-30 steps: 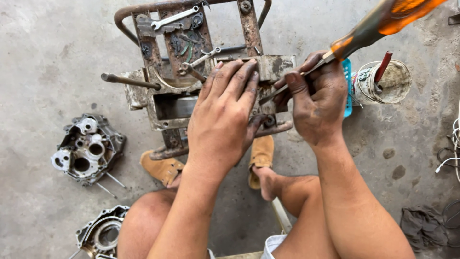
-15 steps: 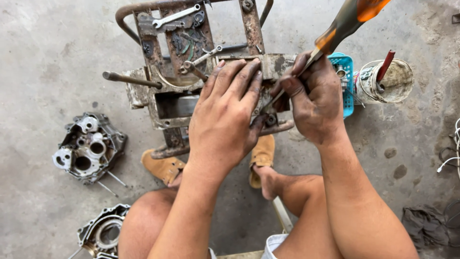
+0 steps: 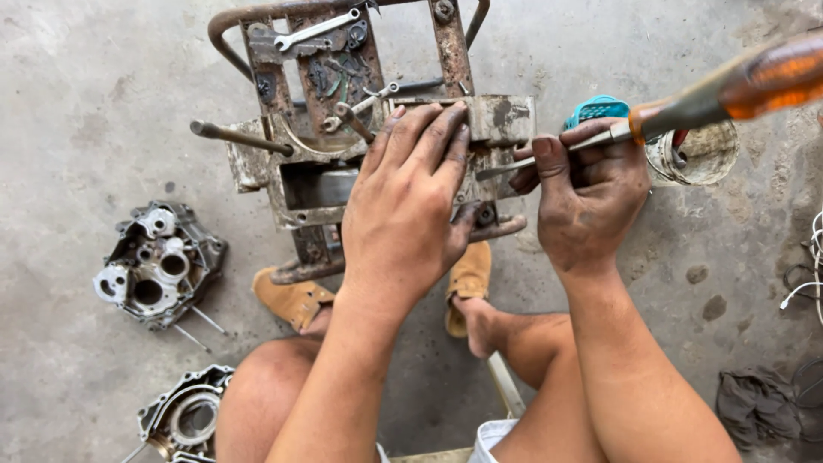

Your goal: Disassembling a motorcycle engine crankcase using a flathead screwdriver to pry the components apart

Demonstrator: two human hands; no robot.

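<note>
My right hand (image 3: 587, 193) has tipped the orange-handled screwdriver (image 3: 686, 107) flatter than a second ago, fingers closed round its shaft, the tip working into the metal part (image 3: 501, 129) on the rusty stand (image 3: 283, 94). My left hand (image 3: 411, 201) stays spread flat, pressing that part steady.

orange-handled screwdriver (image 3: 686, 107), rusty brown stand (image 3: 360, 129), tan sandals (image 3: 296, 300), grey floor (image 3: 86, 86)
</note>
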